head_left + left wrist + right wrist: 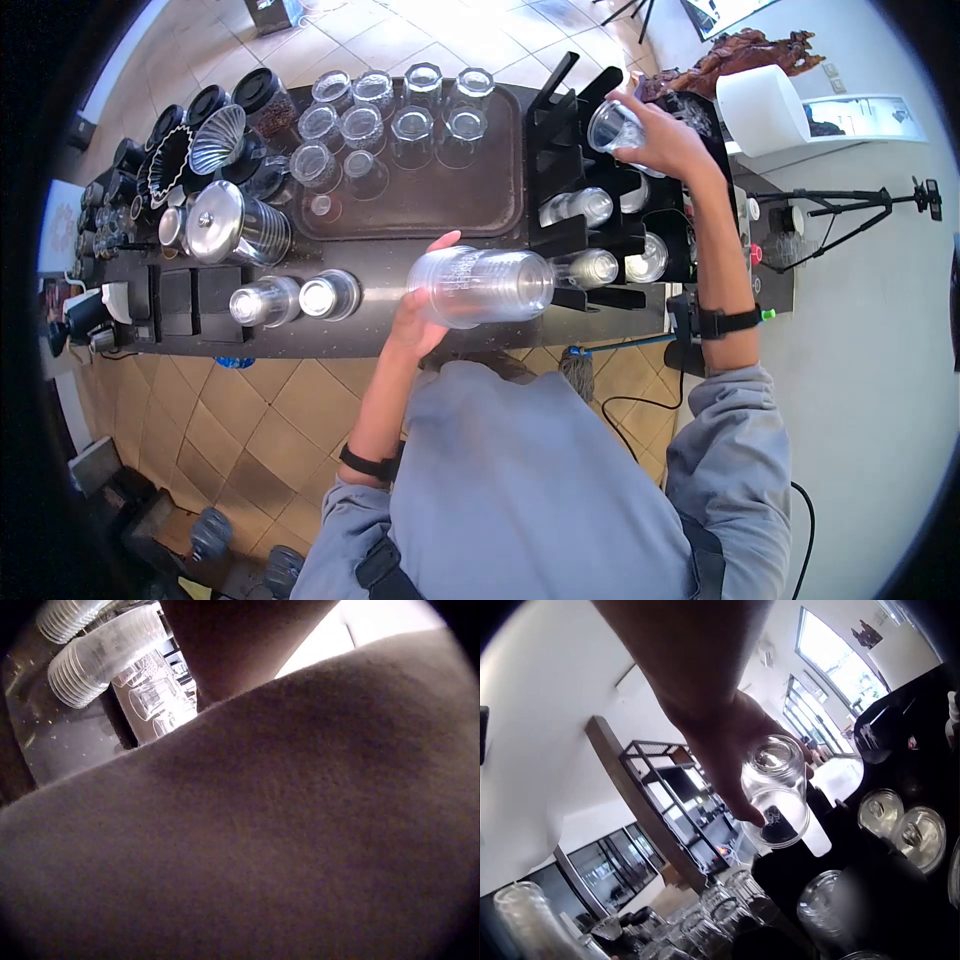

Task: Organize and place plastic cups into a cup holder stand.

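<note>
My left hand [420,325] grips a long stack of nested clear plastic cups [485,285], held sideways over the counter's near edge. At the upper right, my right hand [665,140] holds a clear cup [612,127] above the black rack [557,160]. In the right wrist view, the thumb and fingers of the right hand [727,757] are round the clear cup [776,791]. Cup stacks lie in the rack's slots, among them one clear stack [580,207]. The left wrist view is mostly covered by dark cloth, and the left hand's fingers are hidden there.
Upturned glasses [412,135] stand on a brown tray [400,222]. Left of it are a metal canister [238,228], dark-lidded jars [262,100] and two short cup stacks [330,295]. A white cylinder [763,110] and a black tripod [870,203] are at the right.
</note>
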Demonstrator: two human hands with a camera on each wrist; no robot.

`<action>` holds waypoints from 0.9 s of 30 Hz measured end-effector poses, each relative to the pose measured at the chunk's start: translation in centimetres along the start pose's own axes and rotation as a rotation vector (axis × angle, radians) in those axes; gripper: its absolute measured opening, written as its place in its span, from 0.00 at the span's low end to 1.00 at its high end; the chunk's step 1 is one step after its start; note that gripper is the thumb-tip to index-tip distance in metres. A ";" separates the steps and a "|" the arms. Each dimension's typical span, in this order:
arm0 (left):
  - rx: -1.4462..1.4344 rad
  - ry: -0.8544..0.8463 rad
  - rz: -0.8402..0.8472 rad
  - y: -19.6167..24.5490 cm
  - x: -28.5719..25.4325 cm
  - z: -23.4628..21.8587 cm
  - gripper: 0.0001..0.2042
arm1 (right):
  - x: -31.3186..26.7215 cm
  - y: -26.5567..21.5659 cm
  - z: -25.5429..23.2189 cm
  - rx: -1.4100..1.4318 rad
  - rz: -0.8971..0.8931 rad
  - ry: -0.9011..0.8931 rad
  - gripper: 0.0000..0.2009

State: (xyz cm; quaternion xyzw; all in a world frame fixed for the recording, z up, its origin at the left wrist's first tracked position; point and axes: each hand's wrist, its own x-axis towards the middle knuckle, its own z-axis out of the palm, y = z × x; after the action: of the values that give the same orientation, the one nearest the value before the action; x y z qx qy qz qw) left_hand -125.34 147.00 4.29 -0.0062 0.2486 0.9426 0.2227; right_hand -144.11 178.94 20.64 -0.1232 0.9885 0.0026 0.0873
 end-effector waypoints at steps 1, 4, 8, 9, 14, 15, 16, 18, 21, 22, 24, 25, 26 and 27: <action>-0.044 0.010 0.014 0.2 -0.4 -0.1 0.52 | 1.2 -0.6 0.4 -0.051 0.044 -0.095 0.41; -0.102 0.048 0.043 0.9 -1.6 -0.3 0.50 | 4.0 -0.7 2.1 -0.121 0.062 -0.259 0.43; -0.129 0.088 0.091 1.4 -2.7 -0.9 0.51 | 7.9 1.4 5.4 -0.051 -0.034 -0.442 0.38; -0.129 0.094 0.099 1.5 -2.9 -0.9 0.51 | 8.8 1.5 6.3 -0.052 -0.045 -0.443 0.38; -0.146 0.076 0.140 2.1 -3.6 -1.2 0.51 | 12.8 3.0 12.8 -0.193 -0.121 -0.679 0.34; -0.145 0.076 0.140 2.0 -3.5 -1.3 0.51 | 13.3 4.8 14.5 -0.183 -0.166 -0.664 0.32; -0.154 0.072 0.150 2.0 -3.8 -1.5 0.51 | 15.4 8.2 18.6 -0.029 0.002 -0.770 0.31; -0.164 0.059 0.152 2.1 -3.8 -1.5 0.51 | 19.5 14.4 26.4 0.247 0.391 -0.899 0.30; -0.173 0.052 0.155 2.2 -3.7 -1.4 0.50 | 10.6 3.2 14.0 0.759 0.364 -0.696 0.30; -0.175 0.055 0.157 2.3 -3.8 -1.4 0.50 | 11.9 4.1 15.4 0.763 0.358 -0.701 0.30; -0.178 0.056 0.159 2.2 -3.4 -1.2 0.50 | 14.8 6.3 18.2 0.157 0.297 -0.731 0.30; -0.145 0.072 0.157 2.4 -3.5 -1.2 0.51 | 11.9 3.6 12.7 -0.180 -0.238 -0.642 0.28; -0.118 0.081 0.153 2.5 -3.3 -1.2 0.52 | 11.5 2.9 11.9 -0.111 -0.150 -0.607 0.25; -0.118 0.081 0.154 2.5 -2.9 -1.1 0.52 | 11.1 2.7 11.2 -0.045 -0.059 -0.571 0.23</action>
State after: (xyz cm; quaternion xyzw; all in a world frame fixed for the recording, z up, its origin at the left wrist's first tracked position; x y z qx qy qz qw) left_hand -123.89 143.29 4.85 -0.0383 0.2012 0.9689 0.1388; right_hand -153.43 179.11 7.63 -0.1482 0.9196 0.0569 0.3594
